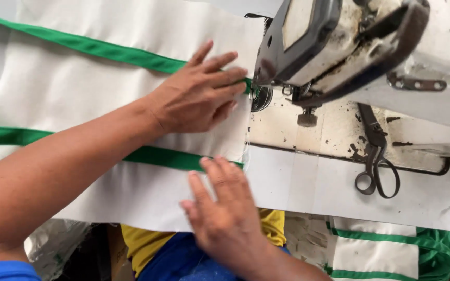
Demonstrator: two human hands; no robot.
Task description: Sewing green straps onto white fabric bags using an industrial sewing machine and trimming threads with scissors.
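A white cloth (79, 93) with green tape edging (105, 50) lies spread over the sewing table. My left hand (199, 93) presses flat on the cloth, fingertips on the upper green strip right next to the presser foot (259, 91) of the worn sewing machine (350, 47). My right hand (225, 208) rests flat on the cloth's near edge, fingers touching the lower green strip (167, 157). Neither hand grips anything; both lie with fingers spread.
Dark scissors (376, 166) lie on the stained machine bed to the right. More white-and-green cloth (381, 250) is piled below the table at the right. Yellow and blue clothing (162, 250) shows under the table edge.
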